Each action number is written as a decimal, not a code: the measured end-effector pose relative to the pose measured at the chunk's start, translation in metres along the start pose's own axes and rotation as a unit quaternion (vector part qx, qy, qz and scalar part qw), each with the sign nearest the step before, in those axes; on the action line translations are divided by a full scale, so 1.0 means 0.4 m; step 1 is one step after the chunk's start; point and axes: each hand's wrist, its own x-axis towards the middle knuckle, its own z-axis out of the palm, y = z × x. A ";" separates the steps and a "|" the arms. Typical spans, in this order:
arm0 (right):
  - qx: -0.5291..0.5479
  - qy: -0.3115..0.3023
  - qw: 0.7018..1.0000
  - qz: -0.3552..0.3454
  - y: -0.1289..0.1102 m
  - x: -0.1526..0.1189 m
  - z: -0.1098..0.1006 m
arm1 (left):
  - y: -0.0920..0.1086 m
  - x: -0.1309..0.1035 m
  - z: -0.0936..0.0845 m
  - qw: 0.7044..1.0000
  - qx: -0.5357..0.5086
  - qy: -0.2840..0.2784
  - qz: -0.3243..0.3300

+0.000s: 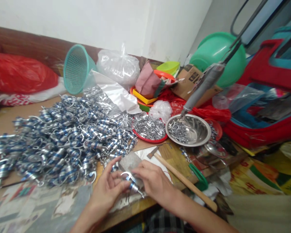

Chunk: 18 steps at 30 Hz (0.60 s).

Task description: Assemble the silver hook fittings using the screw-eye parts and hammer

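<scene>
Near the table's front edge, my left hand [108,188] pinches a small silver hook fitting [133,185] with blue bands. Its curved hook points up and left, and its thin end slants down to the right. Close against the fitting's other side is my right hand [154,179], fingers curled and pressed together; what lies between its fingertips is hidden. A grey block [129,160] sits just behind both hands. To the left spreads a large heap of similar hook fittings [63,142].
A red-rimmed tray [157,140] of small metal pieces and a steel bowl [200,131] of pins stand behind. Above the bowl hangs a grey electric screwdriver [203,87]. A wooden-handled hammer [186,183] and a green-handled tool [200,178] lie at right.
</scene>
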 end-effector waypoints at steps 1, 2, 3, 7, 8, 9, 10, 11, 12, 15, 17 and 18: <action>-0.033 -0.010 0.999 -0.018 0.005 -0.002 -0.003 | -0.003 0.001 0.000 1.000 -0.002 0.007 0.002; -0.065 -0.018 0.997 -0.031 0.010 -0.004 -0.007 | -0.006 0.003 0.000 1.000 -0.004 0.015 0.004; -0.094 -0.024 0.994 -0.044 0.013 -0.005 -0.011 | -0.008 0.004 0.000 1.000 -0.005 0.022 0.006; -0.130 -0.037 0.988 -0.070 0.013 0.006 -0.039 | -0.014 0.007 0.000 0.999 0.001 0.034 0.017; -0.127 -0.045 0.988 -0.069 0.010 0.012 -0.047 | -0.014 0.006 0.000 0.999 0.003 0.034 0.017; -0.122 -0.060 0.988 -0.068 0.008 0.017 -0.055 | -0.013 0.006 0.000 0.999 0.003 0.031 0.016; -0.112 -0.080 0.988 -0.066 0.007 0.023 -0.060 | -0.013 0.006 -0.001 1.000 0.002 0.029 0.013; -0.090 -0.097 0.989 -0.064 0.006 0.027 -0.062 | -0.012 0.005 -0.001 1.000 0.001 0.026 0.011; -0.055 -0.110 0.991 -0.060 0.006 0.031 -0.061 | -0.011 0.005 -0.002 1.000 0.001 0.024 0.010; 0.097 -0.097 0.990 -0.019 0.006 0.035 -0.043 | -0.009 0.004 -0.002 1.000 0.000 0.017 0.010; 0.169 -0.069 0.983 0.027 0.005 0.038 -0.027 | -0.007 0.004 -0.001 1.000 0.000 0.012 0.012; 0.192 -0.056 0.978 0.052 0.004 0.041 -0.021 | -0.006 0.003 -0.001 1.000 -0.001 0.009 0.012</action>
